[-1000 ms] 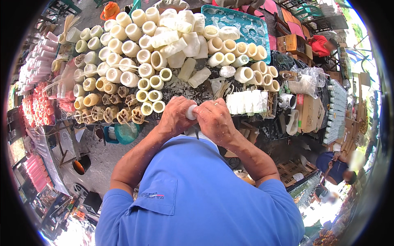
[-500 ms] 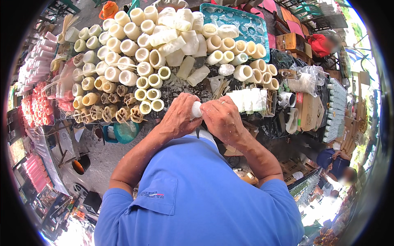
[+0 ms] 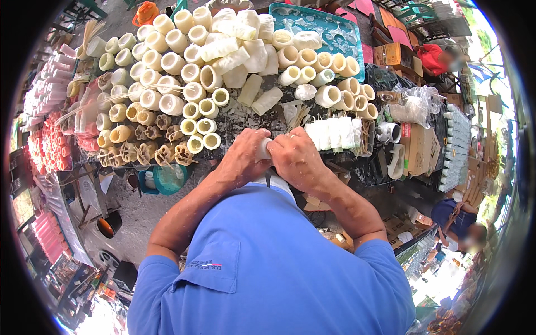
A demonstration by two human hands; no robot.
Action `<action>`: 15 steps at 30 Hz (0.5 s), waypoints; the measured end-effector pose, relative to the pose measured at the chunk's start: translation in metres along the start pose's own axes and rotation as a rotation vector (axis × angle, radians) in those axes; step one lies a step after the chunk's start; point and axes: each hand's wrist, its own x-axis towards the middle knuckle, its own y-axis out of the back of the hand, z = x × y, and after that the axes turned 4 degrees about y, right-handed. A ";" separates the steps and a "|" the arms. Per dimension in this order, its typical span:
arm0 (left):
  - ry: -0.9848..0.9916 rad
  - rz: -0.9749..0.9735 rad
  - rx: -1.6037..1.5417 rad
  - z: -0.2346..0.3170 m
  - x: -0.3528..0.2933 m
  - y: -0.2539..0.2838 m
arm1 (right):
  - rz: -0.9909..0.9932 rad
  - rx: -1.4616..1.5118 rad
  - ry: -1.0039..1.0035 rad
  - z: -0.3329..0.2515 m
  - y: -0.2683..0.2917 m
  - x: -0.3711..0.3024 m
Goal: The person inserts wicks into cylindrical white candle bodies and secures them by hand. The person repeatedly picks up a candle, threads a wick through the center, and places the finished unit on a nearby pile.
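Observation:
My left hand [image 3: 244,157] and my right hand [image 3: 300,159] meet at the near edge of the dark work table, both closed on a small white wax piece [image 3: 264,149]. Only a narrow part of it shows between the fingers; its full shape is hidden. White flecks dot my hands and forearms. Just right of my right hand stands a row of white candles [image 3: 333,134] with wicks showing. Beyond my left hand sit hollow pale-yellow wax cups [image 3: 208,108]. Two rough wax pieces [image 3: 267,100] rest ahead of my hands.
Many hollow wax cylinders [image 3: 173,63] crowd the table's left and back. A turquoise tray [image 3: 335,28] spotted with wax lies behind them. On the right are a plastic bag [image 3: 413,114], cardboard boxes [image 3: 422,151] and rows of glass containers [image 3: 456,146]. People are at the right.
My right hand has shifted slightly left and turned over the wax piece, so less of it shows. My left hand stays closed on it.

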 end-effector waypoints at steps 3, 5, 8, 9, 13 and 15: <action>0.111 0.033 -0.081 -0.002 -0.005 0.002 | 0.160 0.149 -0.016 0.005 0.005 -0.001; 0.046 0.064 -0.079 -0.002 -0.007 0.005 | 0.203 0.206 -0.037 0.007 0.011 -0.002; -0.022 0.099 -0.086 -0.001 -0.007 0.005 | 0.149 0.165 -0.045 0.005 0.018 -0.002; -0.037 0.110 -0.090 0.000 -0.006 0.005 | 0.133 0.138 -0.035 0.004 0.019 -0.002; -0.044 0.120 -0.095 0.002 -0.006 0.005 | 0.079 0.055 -0.010 -0.001 0.022 -0.001; -0.063 0.124 -0.073 0.002 -0.006 0.006 | 0.060 0.038 -0.013 -0.003 0.022 -0.002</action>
